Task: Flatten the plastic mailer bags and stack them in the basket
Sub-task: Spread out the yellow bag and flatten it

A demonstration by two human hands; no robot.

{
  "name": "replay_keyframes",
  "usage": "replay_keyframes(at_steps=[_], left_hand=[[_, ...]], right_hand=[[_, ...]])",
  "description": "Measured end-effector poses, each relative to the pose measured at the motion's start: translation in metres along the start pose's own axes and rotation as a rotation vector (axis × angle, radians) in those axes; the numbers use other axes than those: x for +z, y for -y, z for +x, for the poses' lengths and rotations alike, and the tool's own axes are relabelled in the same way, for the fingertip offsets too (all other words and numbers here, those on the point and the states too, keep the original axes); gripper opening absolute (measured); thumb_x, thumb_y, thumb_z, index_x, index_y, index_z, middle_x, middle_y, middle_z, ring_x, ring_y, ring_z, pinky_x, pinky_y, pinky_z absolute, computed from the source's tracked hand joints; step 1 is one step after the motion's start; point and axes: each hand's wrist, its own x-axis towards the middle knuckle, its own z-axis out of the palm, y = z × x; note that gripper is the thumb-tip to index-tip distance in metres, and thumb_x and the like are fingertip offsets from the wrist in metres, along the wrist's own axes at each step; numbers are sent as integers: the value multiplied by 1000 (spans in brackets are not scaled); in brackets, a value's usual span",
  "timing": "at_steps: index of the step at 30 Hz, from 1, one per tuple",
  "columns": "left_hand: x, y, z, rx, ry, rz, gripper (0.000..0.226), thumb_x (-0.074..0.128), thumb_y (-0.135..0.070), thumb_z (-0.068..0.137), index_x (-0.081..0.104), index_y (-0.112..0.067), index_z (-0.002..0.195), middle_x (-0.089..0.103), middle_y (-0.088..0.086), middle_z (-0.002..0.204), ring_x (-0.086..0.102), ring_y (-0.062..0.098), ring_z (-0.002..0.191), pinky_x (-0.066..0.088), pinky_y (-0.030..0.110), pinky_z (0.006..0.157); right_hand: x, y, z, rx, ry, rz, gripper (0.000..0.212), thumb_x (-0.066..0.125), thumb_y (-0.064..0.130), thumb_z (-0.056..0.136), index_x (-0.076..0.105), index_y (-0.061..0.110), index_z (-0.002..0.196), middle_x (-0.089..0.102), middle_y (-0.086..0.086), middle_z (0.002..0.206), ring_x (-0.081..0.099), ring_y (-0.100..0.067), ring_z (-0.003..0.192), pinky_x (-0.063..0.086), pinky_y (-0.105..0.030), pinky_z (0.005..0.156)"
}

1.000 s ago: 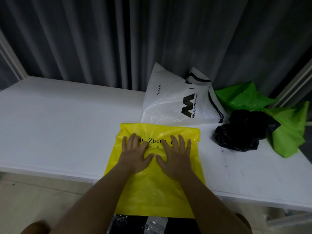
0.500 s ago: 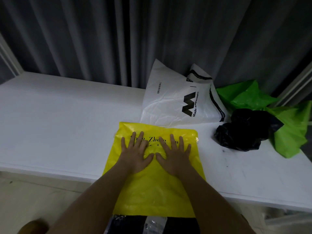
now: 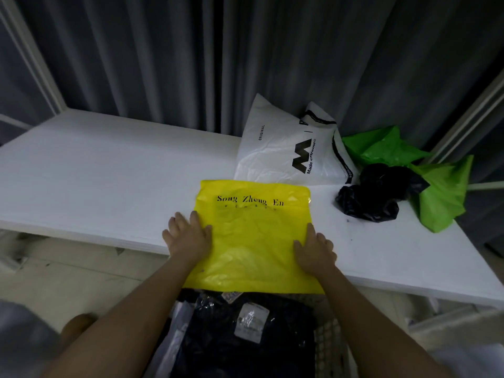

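Head view: your left hand (image 3: 188, 236) and right hand (image 3: 313, 252) press flat, fingers released, on opposite side edges of the yellow mailer bag (image 3: 253, 238), which lies between them on the table (image 3: 109, 173), overhanging its near edge.

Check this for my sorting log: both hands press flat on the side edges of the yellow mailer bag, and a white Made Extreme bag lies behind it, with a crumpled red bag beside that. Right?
Not quite. The crumpled bag is black, not red, as the head view shows. The rest holds: left hand and right hand press the yellow mailer bag, with the white Made Extreme bag behind it.
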Motion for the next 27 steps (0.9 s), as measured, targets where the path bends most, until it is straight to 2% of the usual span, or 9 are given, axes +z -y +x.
replay_keyframes(at_steps=[2, 7, 9, 12, 14, 16, 18, 23, 27], left_hand=[[-6, 10, -12, 4, 11, -14, 52, 40, -42, 98, 29, -11, 138, 37, 18, 139, 34, 37, 128, 33, 48, 102], [-15, 27, -22, -89, 127, -243, 51, 50, -19, 93, 29, -2, 136, 42, 25, 132, 39, 44, 123, 32, 45, 100], [-17, 35, -32, -100, 198, -273, 46, 50, -23, 88, 39, 1, 126, 45, 26, 128, 42, 44, 120, 34, 43, 99], [-22, 44, -53, -122, 229, -449, 67, 41, -37, 62, 48, 1, 117, 48, 26, 122, 48, 42, 113, 41, 42, 94], [-18, 49, -67, -142, 218, -562, 65, 41, -37, 64, 48, 3, 114, 49, 27, 121, 49, 41, 111, 41, 42, 88], [-10, 54, -77, -150, 207, -639, 47, 45, -30, 87, 46, 6, 118, 50, 28, 122, 49, 39, 113, 40, 41, 87], [0, 61, -92, -124, 200, -647, 33, 41, -16, 98, 45, 6, 122, 52, 25, 121, 51, 37, 113, 37, 36, 83], [33, 87, -111, -42, 306, -480, 42, 47, -7, 94, 40, -1, 135, 53, 26, 124, 55, 40, 106, 43, 37, 80], [53, 99, -123, -38, 401, -390, 29, 48, -1, 91, 50, 6, 118, 55, 28, 114, 54, 42, 103, 45, 43, 81]], right_hand=[[0, -2, -13, -11, 17, 41, 65, 43, 35, 98, 10, 18, 151, 30, -16, 145, 30, -38, 130, 30, -47, 102], [-1, -4, -35, 36, 77, 417, 64, 52, 20, 92, 19, 13, 146, 43, -21, 133, 45, -42, 118, 41, -44, 96], [0, -5, -49, 81, 71, 561, 58, 49, 23, 96, 22, 9, 145, 47, -21, 134, 50, -40, 116, 41, -39, 89], [5, -10, -73, 130, 1, 676, 40, 46, 29, 99, 35, 6, 130, 53, -21, 126, 53, -35, 108, 39, -35, 83], [12, -18, -95, 132, 1, 766, 30, 48, 27, 99, 40, 6, 120, 55, -17, 119, 51, -28, 99, 39, -33, 80], [22, -28, -112, 101, 5, 760, 30, 49, 22, 99, 43, 3, 121, 53, -11, 111, 48, -23, 95, 34, -28, 75], [36, -40, -127, 81, -1, 735, 29, 50, 14, 98, 47, -2, 121, 56, -15, 111, 52, -27, 98, 33, -25, 73], [68, -66, -145, 87, 145, 637, 35, 49, 7, 95, 53, 4, 129, 59, -18, 124, 57, -36, 106, 45, -35, 80], [84, -80, -156, 94, 194, 530, 30, 49, 15, 96, 57, 3, 122, 61, -23, 118, 56, -39, 104, 43, -34, 78]])
